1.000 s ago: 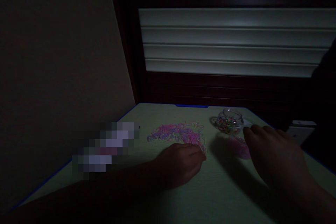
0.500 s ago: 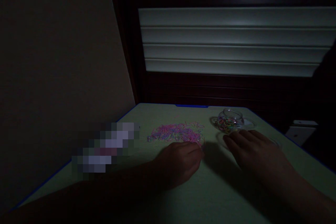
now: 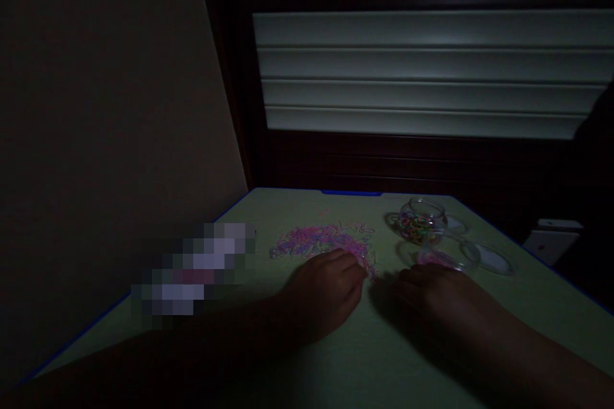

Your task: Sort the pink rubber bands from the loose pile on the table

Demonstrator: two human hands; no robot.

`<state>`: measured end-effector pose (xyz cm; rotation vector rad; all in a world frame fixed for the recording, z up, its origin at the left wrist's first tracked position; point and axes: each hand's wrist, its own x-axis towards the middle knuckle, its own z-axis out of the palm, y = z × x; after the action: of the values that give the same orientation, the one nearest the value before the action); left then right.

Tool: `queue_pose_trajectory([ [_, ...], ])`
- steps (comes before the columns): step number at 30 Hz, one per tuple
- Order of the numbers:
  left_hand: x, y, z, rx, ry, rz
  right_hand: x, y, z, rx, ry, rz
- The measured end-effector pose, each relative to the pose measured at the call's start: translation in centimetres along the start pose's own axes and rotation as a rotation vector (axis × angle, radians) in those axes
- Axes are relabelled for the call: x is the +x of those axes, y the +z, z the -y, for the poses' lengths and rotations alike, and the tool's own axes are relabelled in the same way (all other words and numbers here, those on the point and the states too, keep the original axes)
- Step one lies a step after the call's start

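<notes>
The pale green, blue-edged table (image 3: 288, 204) held a loose heap of pink and purple elastic bands (image 3: 321, 243) — right of it, a round clear jar (image 3: 422, 223), a second jar (image 3: 435, 258) and 2 clear lids (image 3: 494, 259); left, a pixelated object (image 3: 206, 262).

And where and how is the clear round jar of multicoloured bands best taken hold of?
Probably by the neck, from above left: the clear round jar stands upright, its neck narrower than its bulging body, while a clear container with pink bands crowds the near side.
</notes>
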<state>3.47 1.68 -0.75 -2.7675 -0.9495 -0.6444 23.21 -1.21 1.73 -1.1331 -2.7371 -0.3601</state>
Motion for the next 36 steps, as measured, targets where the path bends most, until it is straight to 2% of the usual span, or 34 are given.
queue_pose_trajectory([
  [14, 0.18, 0.18, 0.59, -0.032, -0.152, -0.014, 0.03, -0.27, 0.03, -0.010, 0.007, 0.000],
  [26, 0.58, 0.07, 0.82, 0.115, -0.037, 0.047, -0.05, -0.35, 0.11, 0.007, -0.003, 0.013],
  [33, 0.87, -0.26, 0.69, 0.151, -0.071, 0.102, -0.01, 0.01, -0.05, -0.031, -0.006, -0.031],
  [36, 0.79, -0.01, 0.63, 0.171, -0.063, 0.087, 0.04, 0.02, -0.05, -0.036, -0.012, -0.029],
])
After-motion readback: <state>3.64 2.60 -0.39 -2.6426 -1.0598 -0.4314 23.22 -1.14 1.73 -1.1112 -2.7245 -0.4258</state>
